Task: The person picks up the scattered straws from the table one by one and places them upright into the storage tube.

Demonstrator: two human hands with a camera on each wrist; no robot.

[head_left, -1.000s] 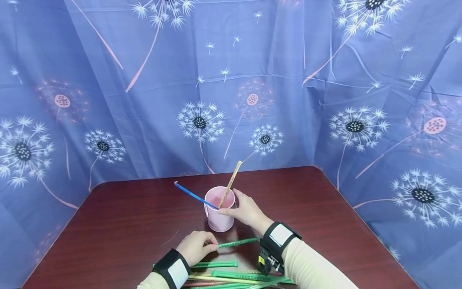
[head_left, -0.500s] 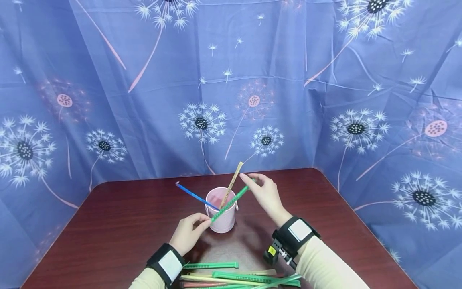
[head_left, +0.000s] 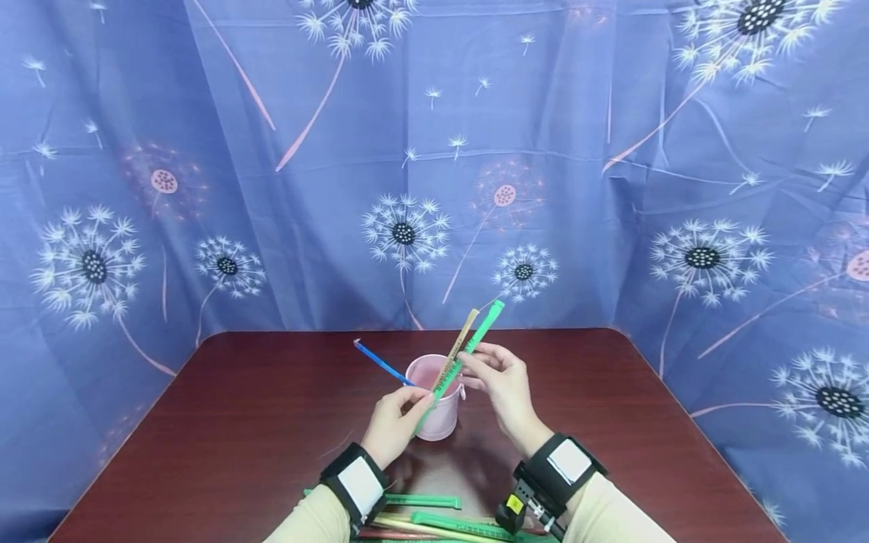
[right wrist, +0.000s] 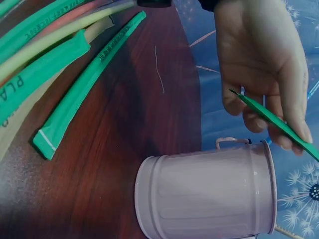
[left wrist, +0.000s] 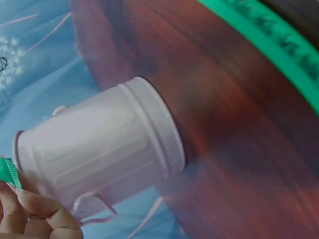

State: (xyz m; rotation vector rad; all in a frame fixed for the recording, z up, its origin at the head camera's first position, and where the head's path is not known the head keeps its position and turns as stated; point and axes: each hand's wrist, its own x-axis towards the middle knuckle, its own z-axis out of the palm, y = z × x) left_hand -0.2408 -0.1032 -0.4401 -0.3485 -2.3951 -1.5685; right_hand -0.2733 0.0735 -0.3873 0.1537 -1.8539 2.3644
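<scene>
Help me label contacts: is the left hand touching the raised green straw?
Touching. The head view shows it: the left hand pinches the green straw toward its lower end, with no gap between them.

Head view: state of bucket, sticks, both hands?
Pink bucket, upright on the table
Blue stick, in the bucket, leaning left
Tan stick, in the bucket, leaning right
Raised green stick, tilted, upper end to the right
Left hand, pinching that stick's lower part
Right hand, at its middle, grip unclear
Loose sticks, lying on the table
</scene>
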